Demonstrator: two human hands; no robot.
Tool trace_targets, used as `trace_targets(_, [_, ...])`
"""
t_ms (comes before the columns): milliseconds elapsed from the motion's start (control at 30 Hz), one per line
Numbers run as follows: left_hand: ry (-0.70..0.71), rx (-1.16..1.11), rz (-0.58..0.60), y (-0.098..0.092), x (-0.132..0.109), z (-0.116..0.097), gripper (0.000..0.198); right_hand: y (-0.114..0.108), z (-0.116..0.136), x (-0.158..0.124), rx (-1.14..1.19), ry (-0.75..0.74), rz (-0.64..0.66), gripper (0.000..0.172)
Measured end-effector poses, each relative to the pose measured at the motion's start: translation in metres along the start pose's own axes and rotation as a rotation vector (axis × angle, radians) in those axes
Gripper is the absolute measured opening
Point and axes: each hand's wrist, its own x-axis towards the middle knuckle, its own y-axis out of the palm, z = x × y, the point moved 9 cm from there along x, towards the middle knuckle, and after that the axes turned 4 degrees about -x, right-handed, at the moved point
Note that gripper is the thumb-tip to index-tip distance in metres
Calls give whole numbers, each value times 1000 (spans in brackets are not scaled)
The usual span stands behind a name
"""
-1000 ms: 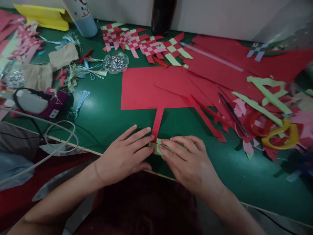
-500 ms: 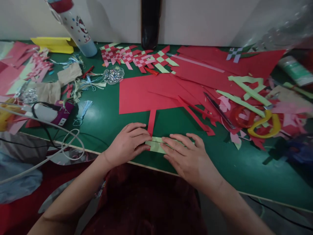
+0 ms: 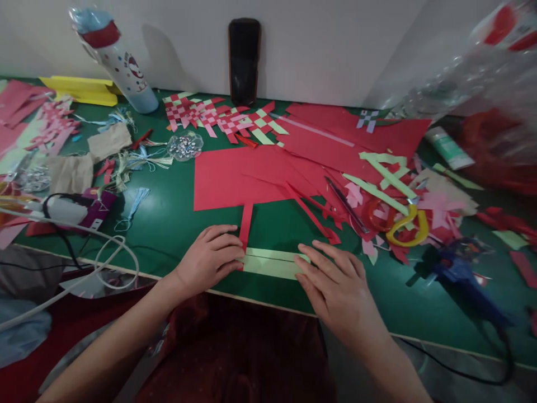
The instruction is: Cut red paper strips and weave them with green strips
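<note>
Two pale green paper strips (image 3: pixel 271 265) lie side by side near the table's front edge, with a thin dark gap between them. A red strip (image 3: pixel 246 224) runs up from their left end toward a large red sheet (image 3: pixel 222 176). My left hand (image 3: pixel 210 257) rests at that left end, fingers together, thumb and fingertips pressing on the red strip and the green ends. My right hand (image 3: pixel 333 274) lies spread over the right end of the green strips, its fingertips touching them.
Yellow-handled scissors (image 3: pixel 406 226) and paper scraps lie right, beside a blue glue gun (image 3: pixel 457 268). Woven paper pieces (image 3: pixel 218 117), a phone (image 3: pixel 244 61) and a bottle (image 3: pixel 126 70) are at the back. Tassels (image 3: pixel 136 204) and a white cable (image 3: pixel 98 235) are left.
My right hand has slid right along the green strips, uncovering more of them. My left hand stays at their left end. The view has shifted, showing more at the back and right.
</note>
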Motion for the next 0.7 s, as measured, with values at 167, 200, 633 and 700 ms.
trace_targets(167, [26, -18, -5, 1, -2, -1, 12, -4, -24, 13, -28, 61, -50, 22])
trace_targets(200, [29, -20, -8, 1, -2, -1, 13, -8, -32, 17, -36, 85, -80, 23])
trace_targets(633, [-5, -33, 12, -1, 1, 0, 12, 45, -76, 102, -131, 155, 64, 20])
trace_targets(700, [-20, -36, 19, -2, 2, -1, 12, 49, -79, 104, -129, 157, 62, 18])
